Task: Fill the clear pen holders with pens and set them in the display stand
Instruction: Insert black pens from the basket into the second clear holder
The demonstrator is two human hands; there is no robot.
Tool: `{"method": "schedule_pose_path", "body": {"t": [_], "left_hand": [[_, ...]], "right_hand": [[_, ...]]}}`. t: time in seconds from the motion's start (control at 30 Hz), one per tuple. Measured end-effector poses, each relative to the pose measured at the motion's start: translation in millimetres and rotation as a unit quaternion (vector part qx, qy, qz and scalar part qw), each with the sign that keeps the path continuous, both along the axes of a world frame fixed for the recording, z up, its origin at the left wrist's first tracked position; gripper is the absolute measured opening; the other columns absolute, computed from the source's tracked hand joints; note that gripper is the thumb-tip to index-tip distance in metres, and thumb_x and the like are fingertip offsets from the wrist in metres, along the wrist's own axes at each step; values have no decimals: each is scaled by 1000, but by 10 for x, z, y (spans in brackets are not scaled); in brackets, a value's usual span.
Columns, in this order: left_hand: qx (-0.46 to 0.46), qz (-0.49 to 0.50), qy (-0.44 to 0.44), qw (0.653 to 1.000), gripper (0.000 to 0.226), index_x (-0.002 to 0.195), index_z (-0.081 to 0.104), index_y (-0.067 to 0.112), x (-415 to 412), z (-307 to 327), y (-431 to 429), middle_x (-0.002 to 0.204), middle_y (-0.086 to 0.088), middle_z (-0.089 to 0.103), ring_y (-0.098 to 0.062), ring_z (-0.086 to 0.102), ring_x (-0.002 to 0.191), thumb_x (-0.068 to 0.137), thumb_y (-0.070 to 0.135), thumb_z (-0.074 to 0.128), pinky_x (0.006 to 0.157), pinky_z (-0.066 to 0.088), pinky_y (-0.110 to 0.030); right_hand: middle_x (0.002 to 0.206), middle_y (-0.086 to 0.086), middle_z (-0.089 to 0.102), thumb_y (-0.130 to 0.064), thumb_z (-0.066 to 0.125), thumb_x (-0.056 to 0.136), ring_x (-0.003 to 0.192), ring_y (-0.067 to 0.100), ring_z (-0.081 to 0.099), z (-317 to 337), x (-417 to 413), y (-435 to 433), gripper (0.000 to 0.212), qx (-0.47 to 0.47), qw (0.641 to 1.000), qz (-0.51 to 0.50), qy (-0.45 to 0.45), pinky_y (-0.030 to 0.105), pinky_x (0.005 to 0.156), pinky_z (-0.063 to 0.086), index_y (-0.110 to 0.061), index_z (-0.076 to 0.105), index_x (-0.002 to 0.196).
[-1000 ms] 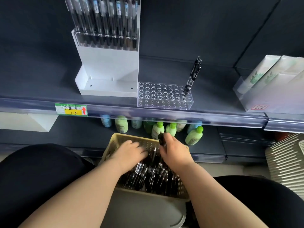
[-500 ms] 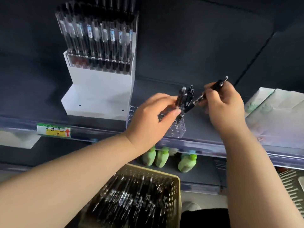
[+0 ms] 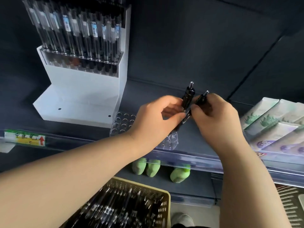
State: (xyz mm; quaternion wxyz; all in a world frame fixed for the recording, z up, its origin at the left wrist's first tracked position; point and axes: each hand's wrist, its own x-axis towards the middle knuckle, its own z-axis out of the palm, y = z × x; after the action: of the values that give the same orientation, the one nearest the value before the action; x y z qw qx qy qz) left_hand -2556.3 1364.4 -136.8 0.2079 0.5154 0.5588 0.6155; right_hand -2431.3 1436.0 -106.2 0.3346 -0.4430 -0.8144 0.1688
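Pens are held above the clear pen holder (image 3: 122,123) on the shelf (image 3: 197,139).
One black pen (image 3: 187,97) is pinched by the left hand (image 3: 158,116), a second pen (image 3: 201,99) by the right hand (image 3: 213,117); the display stand (image 3: 82,96), left, carries a filled holder (image 3: 79,63), the near basket (image 3: 165,209) loose pens (image 3: 118,211).

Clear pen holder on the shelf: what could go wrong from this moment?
1. The clear pen holder sits near the front edge of the shelf, under the left hand; a nudge might slide it off.
2. Both hands pinch pens close together; the right hand could knock one loose.
3. The left hand hides many holes, so insertion may miss.
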Motion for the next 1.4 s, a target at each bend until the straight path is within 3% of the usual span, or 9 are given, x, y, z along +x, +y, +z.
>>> {"method": "schedule_pose_path", "body": {"t": [0.23,0.33,0.4,0.57,0.83,1.03,1.17,1.4], "left_hand": [[-13,-3,-35,999,23,95,66,14,8,-12,8,83,5,70,-6,66,78,76,3,72,76,50,-14],[-11,0,-34,999,23,95,66,13,18,-3,11,83,5,70,-6,66,78,76,3,72,75,50,-13],[-11,0,-31,999,23,95,66,14,26,0,14,83,5,70,-6,66,77,76,3,73,75,50,-14],[-9,4,-24,1000,24,93,65,19,27,-5,11,83,8,69,-4,66,77,76,5,73,75,51,-15],[-5,1,-7,1000,25,93,64,20,21,-17,-5,82,10,68,-2,65,77,76,5,73,74,50,-13],[-12,-17,0,1000,23,96,67,9,44,-69,3,83,1,69,-7,65,77,76,2,73,76,52,-18],[-35,-17,19,999,21,93,68,11,52,-151,32,76,9,66,-1,63,69,74,1,73,70,49,-10],[-115,-22,82,990,16,84,65,16,57,-356,86,70,15,63,4,58,64,75,7,73,66,43,-4]], "right_hand": [[58,-13,49,-17,63,82,54,4,44,-86,-47,18,25,-2,997,4,-71,6,53,34,-21,45,64],[70,-2,60,-17,64,82,66,17,53,-93,-53,11,4,-26,996,8,-86,19,57,32,-13,62,81],[73,-1,60,-16,64,82,73,22,57,-91,-54,-3,12,-25,995,11,-92,22,60,34,-8,66,91],[85,9,65,-16,61,84,78,25,56,-105,-78,-18,16,-3,995,10,-104,25,62,34,-7,66,97],[91,15,64,-10,57,88,75,21,44,-117,-92,-13,18,32,989,39,-137,21,60,22,-5,65,103],[95,8,67,-12,62,85,89,26,59,-83,-33,-11,23,-5,989,34,-145,21,66,34,-12,67,107],[91,3,67,-11,63,84,91,23,60,-74,21,6,21,-36,986,24,-162,23,75,41,-11,67,104],[85,4,64,-10,58,85,80,23,57,-126,19,-8,13,-60,980,13,-189,21,60,34,-11,67,94]]}}
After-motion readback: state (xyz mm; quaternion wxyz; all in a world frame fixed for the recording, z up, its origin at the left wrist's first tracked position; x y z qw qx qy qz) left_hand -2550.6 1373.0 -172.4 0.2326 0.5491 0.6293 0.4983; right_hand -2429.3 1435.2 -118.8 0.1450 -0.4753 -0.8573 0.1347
